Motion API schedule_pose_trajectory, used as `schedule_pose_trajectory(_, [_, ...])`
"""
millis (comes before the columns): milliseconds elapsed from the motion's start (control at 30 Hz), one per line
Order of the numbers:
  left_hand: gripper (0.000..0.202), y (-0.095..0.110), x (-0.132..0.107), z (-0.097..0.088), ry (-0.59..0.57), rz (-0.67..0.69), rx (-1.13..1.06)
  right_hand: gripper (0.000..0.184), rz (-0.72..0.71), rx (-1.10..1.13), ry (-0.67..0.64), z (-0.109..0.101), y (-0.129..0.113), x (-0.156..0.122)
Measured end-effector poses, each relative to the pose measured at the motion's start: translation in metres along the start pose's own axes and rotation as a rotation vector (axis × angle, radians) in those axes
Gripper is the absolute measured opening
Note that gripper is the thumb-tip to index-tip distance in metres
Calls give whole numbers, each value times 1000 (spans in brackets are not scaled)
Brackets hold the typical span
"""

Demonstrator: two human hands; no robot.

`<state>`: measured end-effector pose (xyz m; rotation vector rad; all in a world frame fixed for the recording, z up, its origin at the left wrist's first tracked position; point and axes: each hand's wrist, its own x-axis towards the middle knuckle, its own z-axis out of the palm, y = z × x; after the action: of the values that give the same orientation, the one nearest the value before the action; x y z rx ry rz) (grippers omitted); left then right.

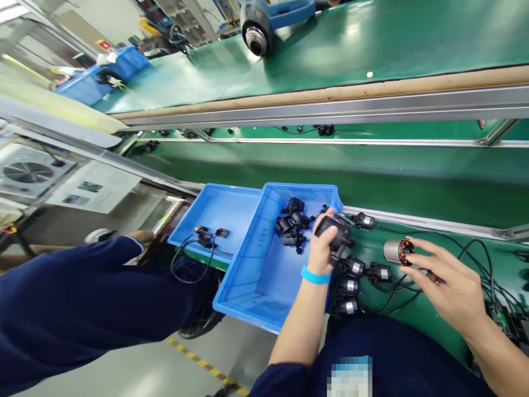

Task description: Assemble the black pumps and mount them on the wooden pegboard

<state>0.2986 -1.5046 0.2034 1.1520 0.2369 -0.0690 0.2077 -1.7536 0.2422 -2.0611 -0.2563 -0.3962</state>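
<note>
My left hand (324, 242), with a light-blue band at the wrist, grips a black plastic housing (339, 234) over the right wall of a blue bin (264, 231). Several similar black parts (292, 220) lie inside that bin. In the fingers of my right hand (448, 281) is a motor stator (397, 251), a silvery cylinder with copper windings at its end, held above the green bench. Between my hands, several black cabled units (353, 267) with white labels rest on the bench.
A shallower blue tray (223, 207) on the left holds a few wound cores with a cable (202, 237). Beside it stands another person in a dark blue sleeve (95, 298). A raised green shelf (330, 49) crosses ahead, bearing a grey-and-blue power tool (257, 33). Black cables (487, 253) spread at right.
</note>
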Motion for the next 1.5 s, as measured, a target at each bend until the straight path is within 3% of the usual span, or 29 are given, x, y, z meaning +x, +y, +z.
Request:
schedule_pose_trajectory(100, [49, -7, -26, 34, -213, -70, 78, 21, -3, -60, 49, -14, -5, -2])
schedule_pose_trajectory(200, [51, -11, -46, 53, -281, -11, 362, 19, -1, -117, 118, -26, -9, -3])
schedule_pose_trajectory(400, [71, -19, -68, 71, -212, 445, 950, 18, 4, -135, 152, -34, -14, -8])
schedule_pose_trajectory(533, [62, -31, -77, 74, -126, 655, 1075, 17, -32, -174, 55, -30, -16, -8])
schedule_pose_trajectory(667, [57, -40, -82, 73, -127, 779, 1097, 15, -77, -232, -39, -24, -14, -7])
schedule_pose_trajectory(833, [52, -45, -82, 73, -133, 782, 1036, 34, -10, -291, 82, -16, -12, -10])
schedule_pose_trajectory(1000, [56, -49, -81, 73, -134, 695, 876, 41, -56, -199, -35, -12, -10, -11])
schedule_pose_trajectory(1133, [52, -50, -85, 72, -116, 739, 892, 43, -81, -288, 55, -7, -4, -14])
schedule_pose_trajectory(1300, [56, -55, -86, 74, -107, 763, 878, 50, -190, -354, -27, -1, 4, -17])
schedule_pose_trajectory(1400, [51, -64, -79, 74, -117, 734, 875, 46, -262, -423, -59, 5, 16, -20])
schedule_pose_trajectory(1500, [55, -69, -69, 63, -215, 701, 944, 44, -253, -478, -63, 17, 49, -30])
